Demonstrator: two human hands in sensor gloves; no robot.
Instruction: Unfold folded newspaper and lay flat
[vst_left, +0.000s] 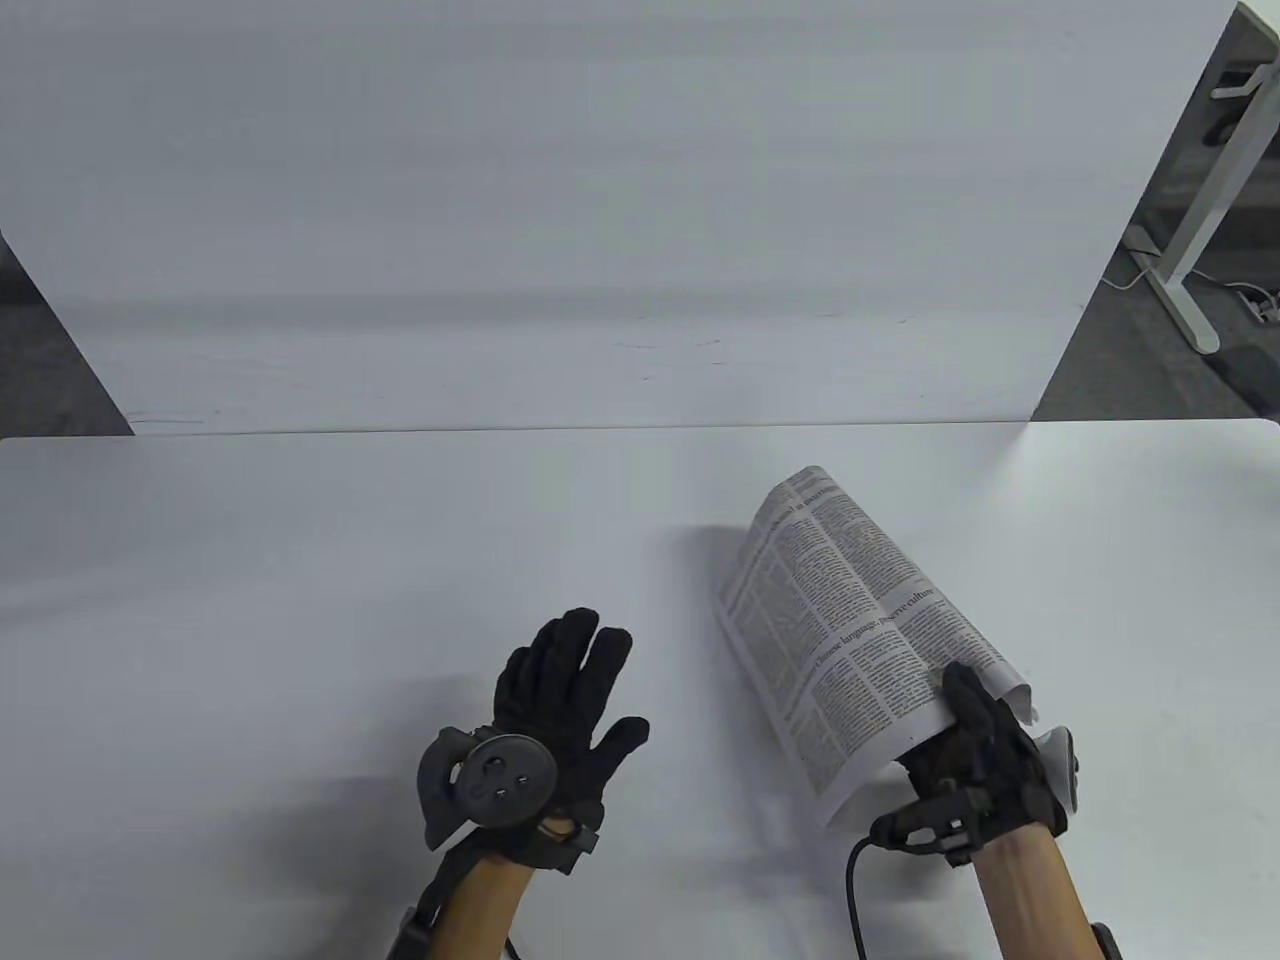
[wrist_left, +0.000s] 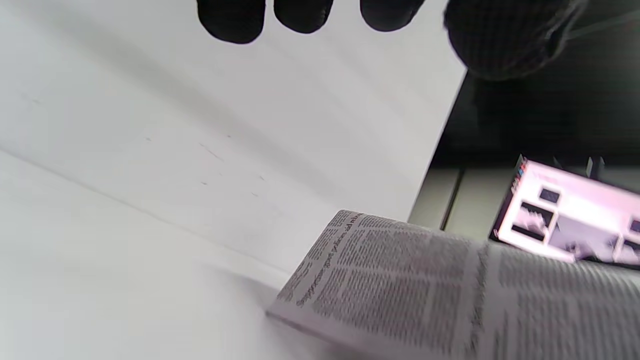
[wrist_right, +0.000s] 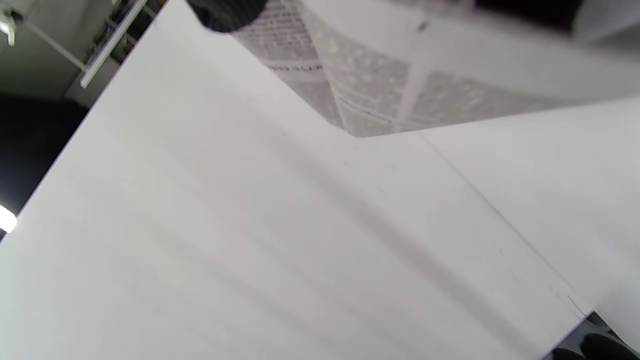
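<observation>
From above, your right hand (vst_left: 975, 745) grips the folded newspaper (vst_left: 850, 620) by its near end, lifted above the table's (vst_left: 300, 560) right half; your left hand (vst_left: 565, 690) hovers spread and holds nothing. At your left wrist, bare fingertips (wrist_left: 230, 20) hang over the paper. At your right wrist, it crosses the top edge.

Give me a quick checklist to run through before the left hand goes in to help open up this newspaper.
1. Right hand grips the newspaper at its near edge: ok.
2. Left hand free, fingers spread, holds nothing: ok.
3. Newspaper unfolded: not ok, it is curved and raised over the table.
4. Bare table to the left of the paper for laying it flat: ok.
5. Free edge for the left hand to take: ok, the paper's left edge faces that hand, in view from the left wrist.
6. How many folds remain: cannot tell.
</observation>
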